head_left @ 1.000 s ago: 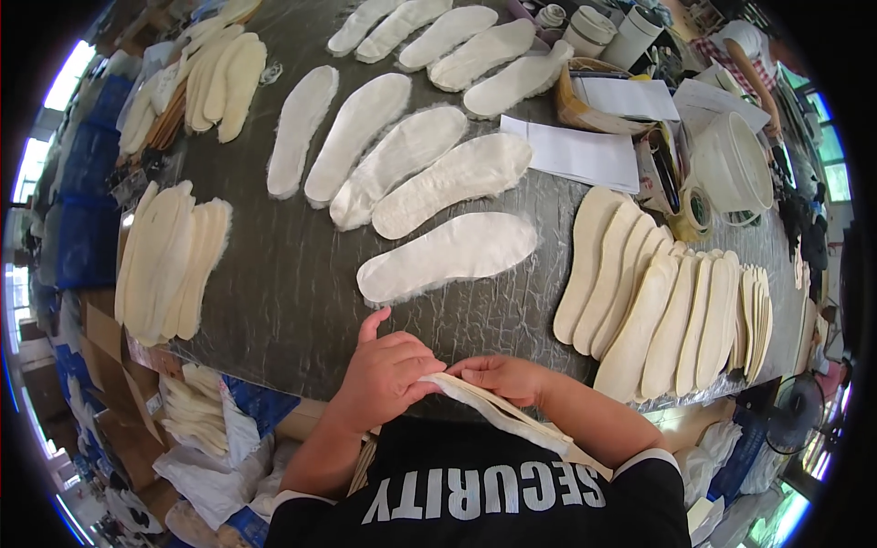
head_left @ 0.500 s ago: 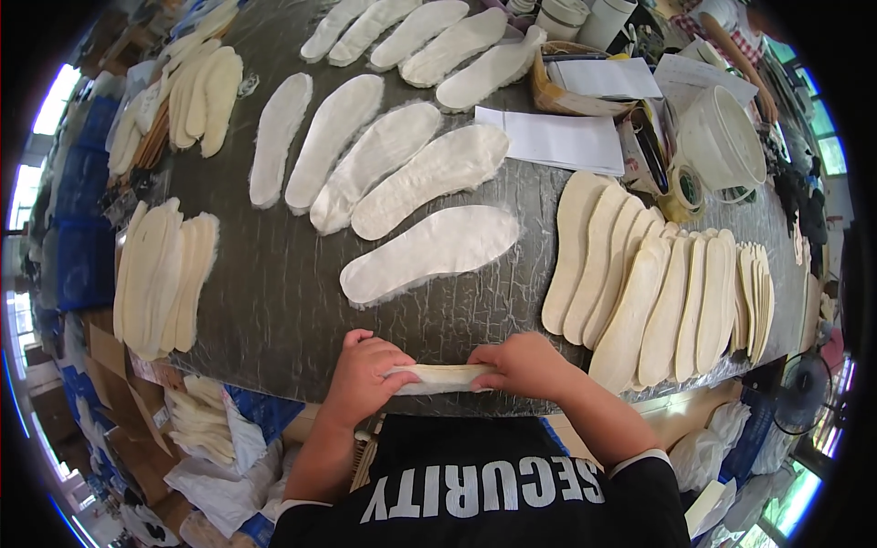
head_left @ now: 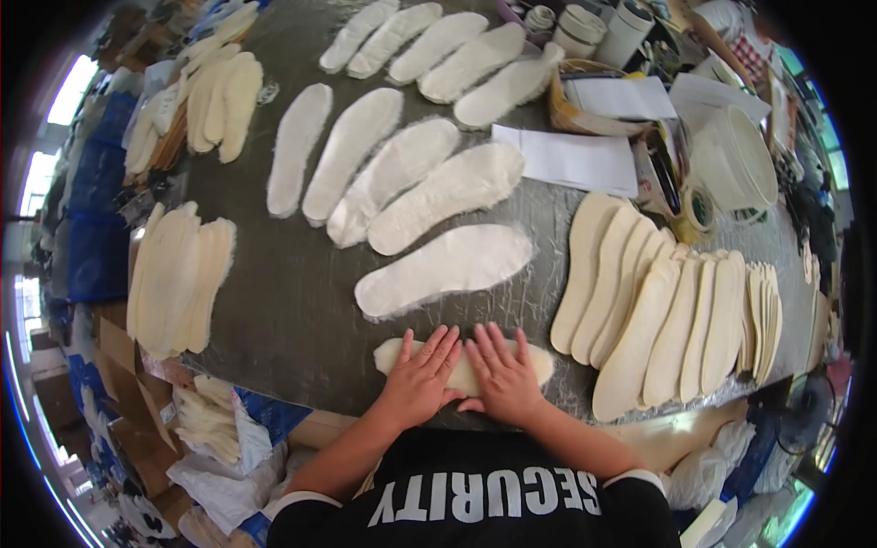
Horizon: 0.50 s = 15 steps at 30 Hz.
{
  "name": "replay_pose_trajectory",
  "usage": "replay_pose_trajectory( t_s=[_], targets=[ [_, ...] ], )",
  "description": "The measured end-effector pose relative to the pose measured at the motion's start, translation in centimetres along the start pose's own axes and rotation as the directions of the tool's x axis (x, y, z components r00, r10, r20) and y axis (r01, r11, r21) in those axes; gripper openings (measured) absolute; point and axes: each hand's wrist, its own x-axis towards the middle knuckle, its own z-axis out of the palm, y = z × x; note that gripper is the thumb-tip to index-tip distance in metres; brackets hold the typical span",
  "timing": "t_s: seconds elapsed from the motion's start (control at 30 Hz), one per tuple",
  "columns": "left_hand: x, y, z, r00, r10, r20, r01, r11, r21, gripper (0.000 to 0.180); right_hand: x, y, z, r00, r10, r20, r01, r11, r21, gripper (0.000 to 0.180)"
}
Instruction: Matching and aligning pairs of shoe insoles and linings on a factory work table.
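A cream insole [head_left: 543, 366] lies flat at the table's near edge, partly hidden under my hands. My left hand [head_left: 418, 370] presses on its left half with the fingers stretched out. On its middle and right part rests my right hand [head_left: 501, 370], fingers spread too; the two thumbs nearly meet. Just beyond my fingertips is a white fleecy insole [head_left: 446, 269], lying alone. Behind that one, more white fluffy insoles [head_left: 448, 196] are laid out in two slanting rows.
Cream insoles [head_left: 667, 306] overlap in a fanned row on the right. Another stack [head_left: 183, 283] stands at left. Far right are white paper [head_left: 568, 161], a basket [head_left: 559, 100], a tape roll [head_left: 696, 212] and a clear plastic bucket [head_left: 731, 160]. A person [head_left: 731, 27] is beyond.
The insole was gripped at both ends, its edge showing between my hands. Now it lies flat on the table, and both hands have opened and pressed down on it.
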Motion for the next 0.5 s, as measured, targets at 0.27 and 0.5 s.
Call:
replay_pose_trajectory(
  t_s=[0.27, 0.5],
  targets=[
    [0.2, -1.0, 0.8, 0.998, 0.048, -0.037, -0.05, 0.998, -0.034, 0.081, -0.2, 0.6, -0.2, 0.999, 0.032, 0.007, -0.032, 0.996, 0.079, 0.105],
    [-0.4, 0.7, -1.1, 0.99, -0.127, 0.068, 0.136, 0.979, -0.153, 0.055, -2.4, 2.4, 0.4, 0.93, 0.085, -0.357, 0.112, 0.862, 0.495, 0.057]
  ],
)
